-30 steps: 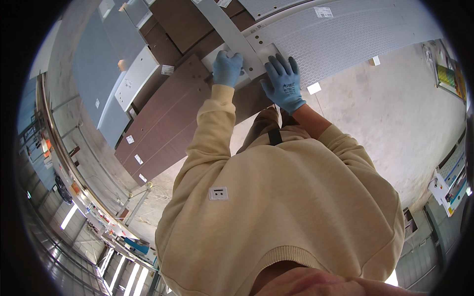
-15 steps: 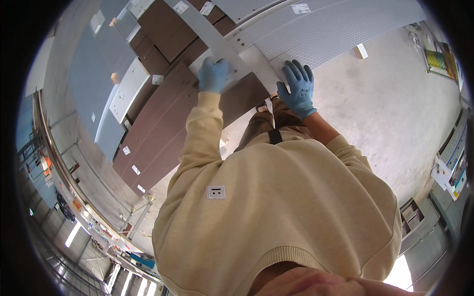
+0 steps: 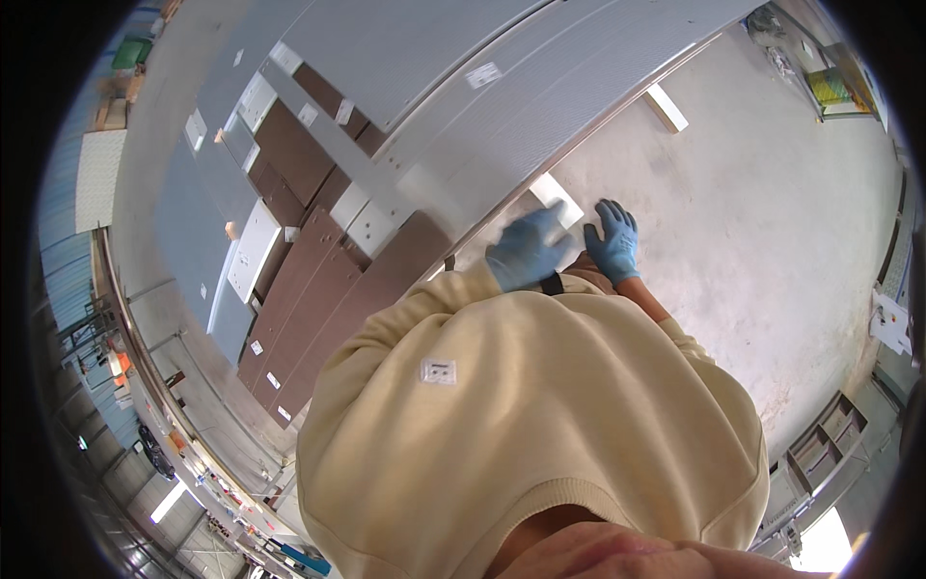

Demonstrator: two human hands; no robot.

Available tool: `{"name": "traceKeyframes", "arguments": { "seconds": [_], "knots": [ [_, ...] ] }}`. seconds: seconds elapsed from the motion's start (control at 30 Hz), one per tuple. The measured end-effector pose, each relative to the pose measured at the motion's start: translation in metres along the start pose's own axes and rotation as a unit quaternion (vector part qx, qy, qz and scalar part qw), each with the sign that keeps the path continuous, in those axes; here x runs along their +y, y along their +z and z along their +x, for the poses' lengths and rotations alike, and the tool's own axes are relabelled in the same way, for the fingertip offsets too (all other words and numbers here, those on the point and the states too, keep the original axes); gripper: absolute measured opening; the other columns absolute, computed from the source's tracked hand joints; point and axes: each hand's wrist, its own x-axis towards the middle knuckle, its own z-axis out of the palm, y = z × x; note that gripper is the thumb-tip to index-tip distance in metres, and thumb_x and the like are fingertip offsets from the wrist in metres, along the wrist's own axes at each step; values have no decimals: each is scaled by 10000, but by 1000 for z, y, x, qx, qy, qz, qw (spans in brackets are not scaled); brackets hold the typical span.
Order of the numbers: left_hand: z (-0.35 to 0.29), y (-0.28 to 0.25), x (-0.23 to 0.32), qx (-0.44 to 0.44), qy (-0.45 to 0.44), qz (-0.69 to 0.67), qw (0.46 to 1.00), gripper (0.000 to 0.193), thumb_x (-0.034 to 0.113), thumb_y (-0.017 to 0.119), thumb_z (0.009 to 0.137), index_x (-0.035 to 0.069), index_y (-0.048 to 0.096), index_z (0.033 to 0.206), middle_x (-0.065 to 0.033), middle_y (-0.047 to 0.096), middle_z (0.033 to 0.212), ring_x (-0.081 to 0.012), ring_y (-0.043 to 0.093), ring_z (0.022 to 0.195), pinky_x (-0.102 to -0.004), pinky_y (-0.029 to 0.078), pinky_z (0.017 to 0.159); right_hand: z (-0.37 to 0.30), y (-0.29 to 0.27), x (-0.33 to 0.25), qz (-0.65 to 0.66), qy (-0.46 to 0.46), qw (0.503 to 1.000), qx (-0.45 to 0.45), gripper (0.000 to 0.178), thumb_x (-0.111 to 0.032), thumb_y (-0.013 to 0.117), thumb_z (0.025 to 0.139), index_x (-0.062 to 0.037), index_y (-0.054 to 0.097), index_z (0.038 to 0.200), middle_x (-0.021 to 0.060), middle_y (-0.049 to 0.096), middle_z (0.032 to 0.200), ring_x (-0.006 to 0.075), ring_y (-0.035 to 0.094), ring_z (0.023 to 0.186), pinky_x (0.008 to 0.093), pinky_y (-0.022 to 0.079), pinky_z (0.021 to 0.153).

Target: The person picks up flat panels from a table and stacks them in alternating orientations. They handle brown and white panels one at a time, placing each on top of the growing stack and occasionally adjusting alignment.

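My left hand (image 3: 523, 251), in a blue glove, is smeared by motion in front of my waist. It is just off the near edge of the panels, and how its fingers are held is unclear. Close beyond it, a white beam end (image 3: 562, 201) juts out from under the grey textured panel (image 3: 540, 106). My right hand (image 3: 612, 236), gloved alike, hangs to the right of the left one with fingers stretched and apart, nothing in it. Left of my hands, brown panels (image 3: 318, 289) lie side by side, with grey and white pieces (image 3: 371, 230) among them.
Large grey panels (image 3: 405, 48) spread across the far side, several with white labels. Another beam end (image 3: 666, 108) sticks out farther right. A rack (image 3: 839, 92) stands at the far right, and a compartmented shelf (image 3: 825, 439) at the lower right. Concrete floor (image 3: 733, 251) extends on my right.
My left hand has come off the panels and moved right and nearer my body. The right hand has drawn back from the panel's edge. My view has shifted, showing more of the panels.
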Motion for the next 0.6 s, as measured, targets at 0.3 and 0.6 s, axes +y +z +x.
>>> {"name": "traceKeyframes", "arguments": {
  "seconds": [0.3,0.6],
  "knots": [
    [177,208,204,-268,74,-1,961,639,284,681,965,-20,551,1512,-292,668,1384,-442,660,1272,-467,531,1102,-66,-149,297,6,308,949,-61,498,-391,690,932,-95,723,1331,170,723,1354,356,643,1299,482,439,1157],
    [341,379,337,-394,214,38,893,603,289,670,1016,25,525,1537,-170,696,958,-309,690,862,-438,552,792,-17,-287,485,132,489,862,17,584,-442,672,962,-41,716,1384,221,720,1381,401,672,1300,450,513,1129]
  ]
}}
